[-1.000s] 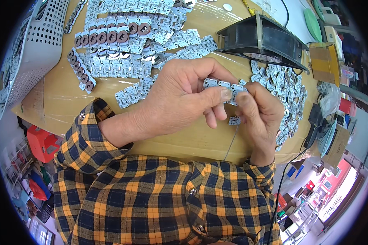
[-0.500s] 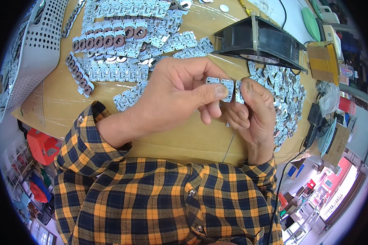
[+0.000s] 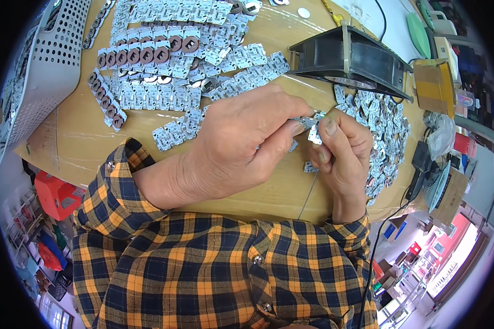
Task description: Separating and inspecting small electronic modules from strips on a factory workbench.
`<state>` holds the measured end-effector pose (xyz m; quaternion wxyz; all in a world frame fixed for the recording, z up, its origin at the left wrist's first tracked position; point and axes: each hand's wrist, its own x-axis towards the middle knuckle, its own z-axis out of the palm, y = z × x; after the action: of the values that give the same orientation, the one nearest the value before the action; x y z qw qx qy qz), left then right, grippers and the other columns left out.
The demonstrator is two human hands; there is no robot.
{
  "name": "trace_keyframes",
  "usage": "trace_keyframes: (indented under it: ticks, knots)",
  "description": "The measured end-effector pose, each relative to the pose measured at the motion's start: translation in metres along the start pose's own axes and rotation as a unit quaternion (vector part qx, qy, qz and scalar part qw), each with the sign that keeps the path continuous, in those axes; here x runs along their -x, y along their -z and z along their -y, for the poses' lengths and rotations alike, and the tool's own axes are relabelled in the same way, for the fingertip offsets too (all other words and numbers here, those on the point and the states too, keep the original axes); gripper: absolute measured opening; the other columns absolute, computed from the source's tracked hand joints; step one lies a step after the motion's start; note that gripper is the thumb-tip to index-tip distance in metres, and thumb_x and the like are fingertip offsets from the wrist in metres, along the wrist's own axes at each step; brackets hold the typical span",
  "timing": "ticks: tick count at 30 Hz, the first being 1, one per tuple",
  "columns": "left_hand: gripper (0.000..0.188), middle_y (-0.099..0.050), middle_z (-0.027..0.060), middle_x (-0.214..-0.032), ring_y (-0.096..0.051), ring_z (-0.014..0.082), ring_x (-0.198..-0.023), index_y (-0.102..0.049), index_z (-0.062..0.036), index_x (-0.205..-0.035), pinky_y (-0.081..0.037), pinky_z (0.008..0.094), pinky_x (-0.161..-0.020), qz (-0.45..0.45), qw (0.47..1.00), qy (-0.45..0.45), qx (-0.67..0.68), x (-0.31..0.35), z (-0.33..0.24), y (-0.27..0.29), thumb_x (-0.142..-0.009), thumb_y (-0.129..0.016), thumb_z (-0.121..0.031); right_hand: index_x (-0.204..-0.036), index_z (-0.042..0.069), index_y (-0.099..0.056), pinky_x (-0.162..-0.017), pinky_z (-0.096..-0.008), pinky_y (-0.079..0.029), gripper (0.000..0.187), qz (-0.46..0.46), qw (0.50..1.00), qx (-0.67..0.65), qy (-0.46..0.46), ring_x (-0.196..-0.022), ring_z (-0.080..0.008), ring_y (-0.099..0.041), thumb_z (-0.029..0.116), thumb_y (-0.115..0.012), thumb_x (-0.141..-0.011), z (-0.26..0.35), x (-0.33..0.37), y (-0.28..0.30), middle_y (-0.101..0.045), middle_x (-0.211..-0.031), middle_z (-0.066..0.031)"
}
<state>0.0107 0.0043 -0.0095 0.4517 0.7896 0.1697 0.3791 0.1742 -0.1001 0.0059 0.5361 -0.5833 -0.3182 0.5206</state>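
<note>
While pinching small white rectangular circuit boards [image 3: 314, 135] between the close-set fingers of the left hand [image 3: 244, 140] and the right hand [image 3: 344, 140], above the glossy tan surface [image 3: 277, 194], hold close to the edges and apply even, gentle pressure.

Bare desk [image 3: 241, 203] is leaving a passage along the near edge. Rows of boards [image 3: 158, 97] are crowding the far side, a black housing [image 3: 319, 54] is standing beyond the right hand [image 3: 344, 147], and a board heap [image 3: 388, 137] is blocking the right.
</note>
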Motion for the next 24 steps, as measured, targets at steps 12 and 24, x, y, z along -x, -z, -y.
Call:
trace_keyframes:
  ticks: [12, 24]
  knots:
    - [0.022, -0.064, 0.0087, -0.077, -0.064, 0.0123, -0.064, -0.065, 0.0025, -0.102, -0.047, 0.0227, -0.052, 0.013, 0.999, -0.005, 0.047, 0.001, 0.000, -0.002, -0.081, -0.064, 0.009, -0.071, 0.004, -0.050, -0.039, -0.0209, -0.025, 0.030, -0.032, 0.999, -0.043, -0.010, -0.040, -0.0037, -0.028, 0.018, -0.056, -0.096, 0.000, 0.000, -0.001, -0.040, -0.053, 0.0019]
    - [0.020, -0.067, 0.0073, -0.081, -0.065, 0.0110, -0.068, -0.065, 0.0021, -0.108, -0.053, 0.0226, -0.058, 0.034, 0.938, 0.208, 0.276, 0.001, -0.003, -0.001, -0.089, -0.061, 0.002, -0.075, -0.005, -0.058, -0.047, -0.0317, -0.038, 0.014, -0.051, 0.879, 0.454, 0.135, -0.047, -0.0194, -0.050, 0.004, -0.061, -0.085, 0.016, 0.003, 0.026, -0.054, -0.060, -0.0120]
